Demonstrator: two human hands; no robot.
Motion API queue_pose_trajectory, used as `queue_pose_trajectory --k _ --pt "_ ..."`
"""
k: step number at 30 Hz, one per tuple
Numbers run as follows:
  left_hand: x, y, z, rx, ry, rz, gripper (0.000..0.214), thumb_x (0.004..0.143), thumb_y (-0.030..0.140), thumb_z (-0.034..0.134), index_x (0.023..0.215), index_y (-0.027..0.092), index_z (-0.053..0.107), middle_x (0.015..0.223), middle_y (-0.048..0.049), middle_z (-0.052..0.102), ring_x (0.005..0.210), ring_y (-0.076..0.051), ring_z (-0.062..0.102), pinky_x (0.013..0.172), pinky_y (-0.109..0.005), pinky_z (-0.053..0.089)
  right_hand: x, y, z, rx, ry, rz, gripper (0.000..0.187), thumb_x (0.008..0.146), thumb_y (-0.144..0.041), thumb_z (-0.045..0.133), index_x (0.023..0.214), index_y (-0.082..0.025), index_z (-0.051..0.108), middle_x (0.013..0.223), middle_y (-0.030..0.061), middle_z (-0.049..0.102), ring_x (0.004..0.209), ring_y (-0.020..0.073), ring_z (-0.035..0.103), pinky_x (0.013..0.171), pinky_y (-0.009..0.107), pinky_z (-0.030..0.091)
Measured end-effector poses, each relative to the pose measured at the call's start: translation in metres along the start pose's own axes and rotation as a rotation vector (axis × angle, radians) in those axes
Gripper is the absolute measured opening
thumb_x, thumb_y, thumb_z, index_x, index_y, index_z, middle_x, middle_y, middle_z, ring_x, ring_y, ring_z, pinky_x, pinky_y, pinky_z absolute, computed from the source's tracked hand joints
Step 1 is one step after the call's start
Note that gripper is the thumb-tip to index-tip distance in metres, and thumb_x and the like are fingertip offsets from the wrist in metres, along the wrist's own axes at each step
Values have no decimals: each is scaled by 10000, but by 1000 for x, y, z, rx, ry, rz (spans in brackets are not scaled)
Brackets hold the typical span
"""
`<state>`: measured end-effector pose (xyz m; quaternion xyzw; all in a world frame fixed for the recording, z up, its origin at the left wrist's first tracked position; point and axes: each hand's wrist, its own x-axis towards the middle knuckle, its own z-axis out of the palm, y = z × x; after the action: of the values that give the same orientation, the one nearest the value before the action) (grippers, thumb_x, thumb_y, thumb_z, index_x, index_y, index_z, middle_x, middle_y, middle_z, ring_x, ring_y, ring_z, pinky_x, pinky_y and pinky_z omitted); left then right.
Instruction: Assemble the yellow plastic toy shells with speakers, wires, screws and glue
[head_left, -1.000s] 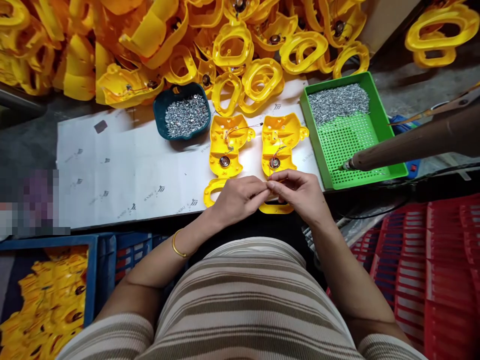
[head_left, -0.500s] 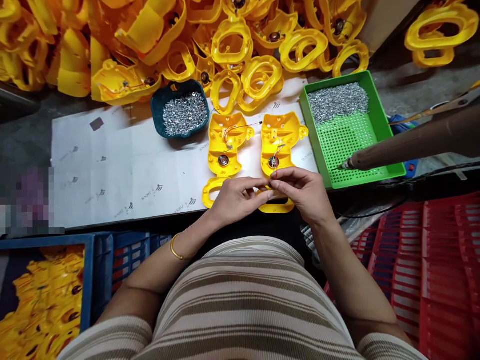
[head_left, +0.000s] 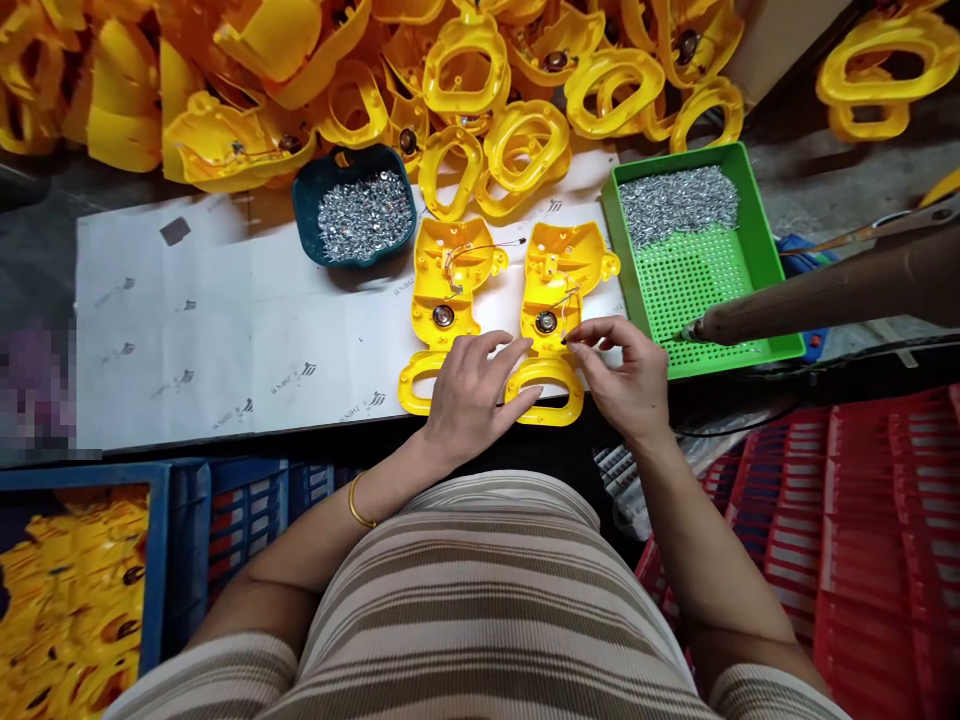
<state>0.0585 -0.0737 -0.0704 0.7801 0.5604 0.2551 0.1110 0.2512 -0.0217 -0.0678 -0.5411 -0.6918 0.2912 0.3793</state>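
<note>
Two yellow plastic shell halves lie side by side, hollow side up. The right shell (head_left: 568, 262) has a round speaker (head_left: 546, 321) and thin wires inside; the left shell (head_left: 452, 262) holds a similar speaker (head_left: 444, 316) and wires. My right hand (head_left: 626, 375) pinches a thin wire with a small dark end at the right shell's lower edge. Over the near-left part of the right shell's ring-shaped handle (head_left: 574, 385), my left hand (head_left: 476, 390) hovers with thumb and fingers apart, holding nothing. It partly hides the left shell's ring handle (head_left: 409, 388).
A dark teal bin (head_left: 304, 215) of small metal parts stands left of the shells. At right is a green perforated tray (head_left: 697, 270) of screws, with a brown-handled tool (head_left: 825, 275) over it. Yellow shells (head_left: 277, 40) pile up behind. Blue (head_left: 154, 570) and red crates (head_left: 885, 560) flank me.
My hands were together at the wire end; now they are apart. The left has opened and moved slightly left and down, and the right has shifted right with the wire.
</note>
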Motion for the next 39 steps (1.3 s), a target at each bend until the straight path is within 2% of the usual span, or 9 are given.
queue_pose_trajectory --k 4,7,10,16,21,26,29,34,39 --pt "-2 3 3 58 -135 -50 650 929 517 562 1428 114 459 1206 -145 656 1044 -280 552 914 -404 399 -3 3 9 -50 -43 -32 103 847 -258 595 891 -203 669 904 48 729 814 190 655 785 343 505" --pt "-1 6 1 115 -200 -91 640 926 491 577 1460 170 431 1135 -111 693 1038 -292 547 888 -432 353 -4 7 12 -93 -68 -40 108 860 -265 582 907 -208 661 921 55 727 837 199 658 783 346 504" --pt "-1 7 -1 116 -229 -98 604 938 419 578 1470 185 414 1095 -94 717 1029 -285 551 899 -439 320 -4 9 13 -159 -80 -115 107 881 -250 565 918 -209 656 915 59 722 850 204 650 790 349 499" --pt "-2 3 2 69 -211 -82 626 926 341 605 1482 171 375 1054 -74 729 1004 -253 564 903 -397 320 -5 10 13 -348 -73 -406 124 927 -206 527 995 -192 629 888 71 714 842 215 601 789 349 482" --pt "-4 1 6 52 -162 -60 649 920 325 614 1490 165 348 1031 -56 726 989 -241 565 906 -375 325 -2 15 14 -411 -97 -481 149 931 -197 533 1043 -175 628 890 69 711 834 205 582 785 339 456" --pt "-3 1 9 25 -118 -55 633 935 306 583 1502 164 338 958 -45 727 946 -235 574 888 -368 324 -8 18 16 -575 55 -589 136 935 -227 577 1032 -225 673 798 4 734 843 185 612 818 360 361" --pt "0 0 10 0 -109 -73 619 938 308 568 1498 158 351 902 -38 722 925 -233 584 893 -367 322 -18 14 13 -622 39 -632 233 921 -204 593 1147 -220 652 916 -4 774 954 193 622 871 368 346" --pt "3 0 12 -51 -104 -85 616 929 306 541 1489 136 349 989 -73 721 902 -233 599 887 -374 323 -36 6 3 -726 -135 -634 467 888 -163 587 1353 -198 549 1252 13 706 1128 237 574 977 419 308" --pt "6 1 10 -56 -131 -68 664 914 312 577 1499 128 323 929 -61 732 877 -236 629 874 -371 356 -45 10 0 -773 -232 -604 502 894 -173 565 1394 -172 517 1391 21 612 1204 269 537 1003 452 315"
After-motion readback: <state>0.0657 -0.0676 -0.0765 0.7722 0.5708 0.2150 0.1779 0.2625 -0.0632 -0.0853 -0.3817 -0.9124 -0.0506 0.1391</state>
